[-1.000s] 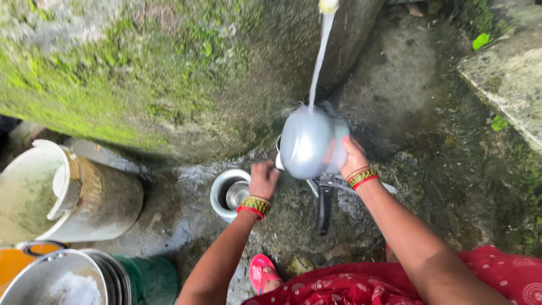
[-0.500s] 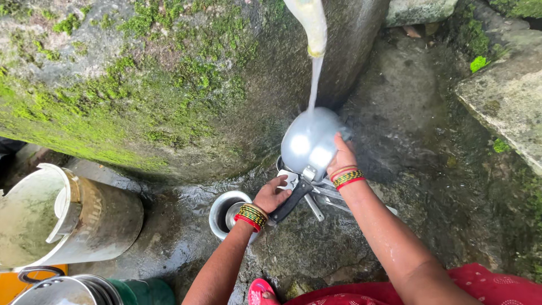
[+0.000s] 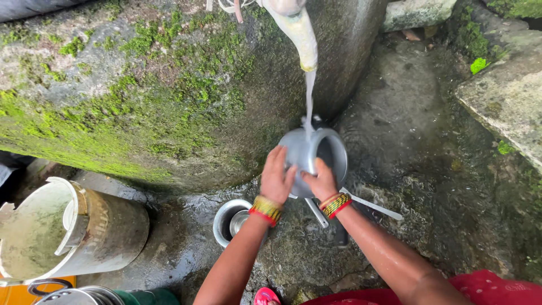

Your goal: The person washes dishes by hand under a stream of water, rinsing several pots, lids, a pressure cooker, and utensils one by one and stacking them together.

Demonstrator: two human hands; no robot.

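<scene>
Aluminium pot (image 3: 316, 155), centre of frame, tilted under the water stream (image 3: 309, 96) falling from a pale spout (image 3: 299, 31) at top centre; left hand (image 3: 276, 178) flat against its near-left wall, fingers spread; right hand (image 3: 320, 179) curled over its lower rim, gripping; both wrists bangled; steel cup (image 3: 230, 221) on wet stone just below the left wrist; dented metal bucket (image 3: 107, 226) at lower left; mossy wall (image 3: 130, 96) fills the upper left.
</scene>
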